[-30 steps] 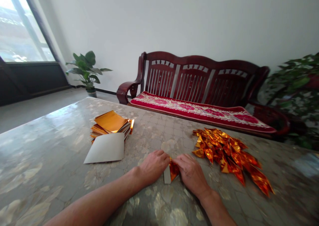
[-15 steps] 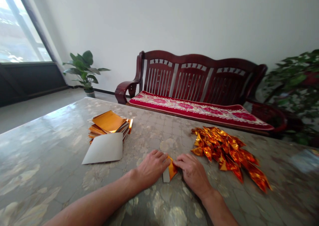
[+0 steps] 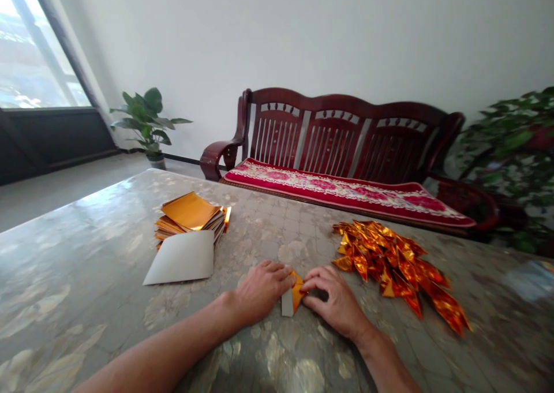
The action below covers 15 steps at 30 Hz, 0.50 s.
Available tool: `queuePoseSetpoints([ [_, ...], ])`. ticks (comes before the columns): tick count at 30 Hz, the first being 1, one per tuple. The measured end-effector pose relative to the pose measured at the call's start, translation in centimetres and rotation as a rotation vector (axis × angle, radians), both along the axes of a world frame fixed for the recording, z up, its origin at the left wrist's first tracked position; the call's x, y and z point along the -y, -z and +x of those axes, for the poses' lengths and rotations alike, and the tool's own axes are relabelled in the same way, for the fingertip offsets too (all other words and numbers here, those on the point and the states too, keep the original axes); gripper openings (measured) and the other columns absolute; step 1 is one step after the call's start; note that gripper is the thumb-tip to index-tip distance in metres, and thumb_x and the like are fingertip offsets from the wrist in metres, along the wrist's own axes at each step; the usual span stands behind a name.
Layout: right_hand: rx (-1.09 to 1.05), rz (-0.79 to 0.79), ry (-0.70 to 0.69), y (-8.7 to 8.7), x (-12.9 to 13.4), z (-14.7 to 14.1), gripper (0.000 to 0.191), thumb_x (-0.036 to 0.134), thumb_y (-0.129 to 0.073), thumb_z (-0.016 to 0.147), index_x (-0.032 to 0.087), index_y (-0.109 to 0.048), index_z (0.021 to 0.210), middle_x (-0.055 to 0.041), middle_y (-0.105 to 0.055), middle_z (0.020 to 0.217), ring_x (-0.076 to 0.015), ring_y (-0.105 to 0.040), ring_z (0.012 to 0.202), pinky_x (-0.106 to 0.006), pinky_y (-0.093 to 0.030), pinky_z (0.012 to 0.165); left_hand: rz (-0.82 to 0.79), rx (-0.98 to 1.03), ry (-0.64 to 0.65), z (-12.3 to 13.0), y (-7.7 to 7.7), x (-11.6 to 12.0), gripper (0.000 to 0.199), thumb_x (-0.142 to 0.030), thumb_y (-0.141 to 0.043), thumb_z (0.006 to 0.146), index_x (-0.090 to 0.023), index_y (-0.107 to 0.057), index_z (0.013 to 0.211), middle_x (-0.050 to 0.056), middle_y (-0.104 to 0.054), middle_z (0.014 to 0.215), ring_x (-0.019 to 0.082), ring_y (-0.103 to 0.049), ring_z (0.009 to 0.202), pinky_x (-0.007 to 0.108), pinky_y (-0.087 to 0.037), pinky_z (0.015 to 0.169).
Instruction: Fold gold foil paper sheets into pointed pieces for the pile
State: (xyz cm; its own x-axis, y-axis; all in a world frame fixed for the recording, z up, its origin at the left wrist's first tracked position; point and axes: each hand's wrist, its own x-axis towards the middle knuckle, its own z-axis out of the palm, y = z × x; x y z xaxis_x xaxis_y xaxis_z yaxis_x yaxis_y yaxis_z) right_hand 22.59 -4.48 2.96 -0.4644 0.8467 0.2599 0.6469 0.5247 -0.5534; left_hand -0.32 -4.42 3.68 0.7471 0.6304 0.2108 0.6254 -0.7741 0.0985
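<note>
Right hand (image 3: 335,302) has curled in; it and left hand (image 3: 262,292) pinch folded gold foil (image 3: 296,291) between them

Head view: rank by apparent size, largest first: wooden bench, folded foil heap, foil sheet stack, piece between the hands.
Wooden bench, folded foil heap, foil sheet stack, held foil piece. Though nearest, that piece looks smallest.

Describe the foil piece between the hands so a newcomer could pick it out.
On the patterned table before the dark red bench, look between the left hand and right hand. That folded orange-gold foil piece, a pale strip beside it, lies apart from the heap of foil pieces on the right.
</note>
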Motion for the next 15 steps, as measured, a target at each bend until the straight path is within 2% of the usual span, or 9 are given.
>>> queuePoseSetpoints([
  [3,0.027,-0.004,0.052,-0.1,0.0,-0.8,0.004,0.023,-0.071,0.076,0.027,-0.070,0.075,0.0000,-0.066,0.093,-0.0199,-0.055,0.095,-0.034,-0.040,0.088,-0.043,0.040,0.007,-0.2,-0.3,-0.2,0.030,-0.016,-0.052,0.092,-0.025,-0.061,0.119,0.005,-0.064,0.127,0.021,-0.059,0.114,0.035,-0.043,0.095],
  [9,0.127,0.039,0.128,0.1,0.1,-2.2,0.008,0.024,-0.071,0.075,0.024,-0.064,0.071,0.0002,-0.063,0.086,-0.0201,-0.053,0.092,-0.033,-0.039,0.082,-0.074,0.078,-0.035,0.0,-0.9,-0.1,0.018,-0.016,-0.050,0.090,-0.023,-0.066,0.096,0.002,-0.069,0.106,0.019,-0.062,0.102,0.032,-0.042,0.088],
  [12,0.151,0.057,0.153,0.0,0.2,-2.4,0.009,0.023,-0.070,0.075,0.023,-0.062,0.073,0.0001,-0.062,0.085,-0.0203,-0.053,0.091,-0.032,-0.039,0.080,-0.052,0.094,-0.110,0.7,-0.6,0.5,0.015,-0.027,-0.052,0.092,-0.022,-0.066,0.090,0.001,-0.068,0.096,0.020,-0.061,0.096,0.035,-0.041,0.088],
  [15,0.131,0.080,0.124,0.0,0.3,-2.3,0.007,0.021,-0.070,0.078,0.024,-0.064,0.081,0.0004,-0.064,0.089,-0.0201,-0.054,0.092,-0.033,-0.040,0.081,-0.015,0.109,-0.177,1.6,-0.2,1.4,0.028,-0.045,-0.062,0.086,-0.021,-0.066,0.100,0.005,-0.067,0.100,0.025,-0.056,0.106,0.040,-0.039,0.093],
])
